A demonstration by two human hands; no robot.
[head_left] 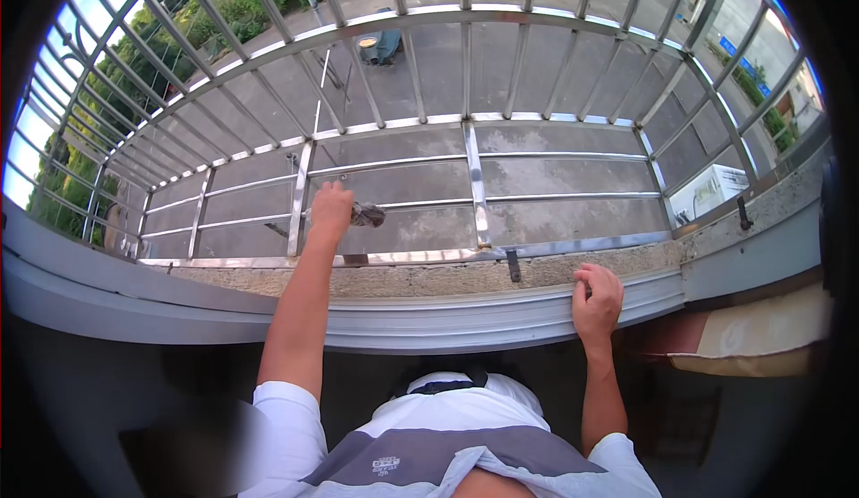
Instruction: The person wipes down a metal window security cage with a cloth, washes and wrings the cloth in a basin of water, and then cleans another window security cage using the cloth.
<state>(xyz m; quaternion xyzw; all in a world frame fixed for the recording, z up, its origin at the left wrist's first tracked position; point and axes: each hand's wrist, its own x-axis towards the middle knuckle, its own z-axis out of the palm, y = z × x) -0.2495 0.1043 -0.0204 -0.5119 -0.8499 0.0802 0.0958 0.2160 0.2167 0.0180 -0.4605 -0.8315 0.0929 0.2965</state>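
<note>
My left hand point(332, 209) is closed, reaching out over the window sill to the metal window cage point(477, 185). A dark, crumpled cloth-like piece point(368, 215) sticks out from its right side, beside a horizontal bar. My right hand point(598, 301) is at the window frame point(447, 317), just inside the concrete sill point(429, 280). Its fingers are curled, and whatever they may hold is hidden.
A metal bracket point(514, 266) stands on the sill between my hands, and a dark bolt point(744, 213) is at the right. Below the cage lies grey pavement with a dark covered object point(385, 48). A white box-like unit point(713, 195) shows beyond the right-hand bars.
</note>
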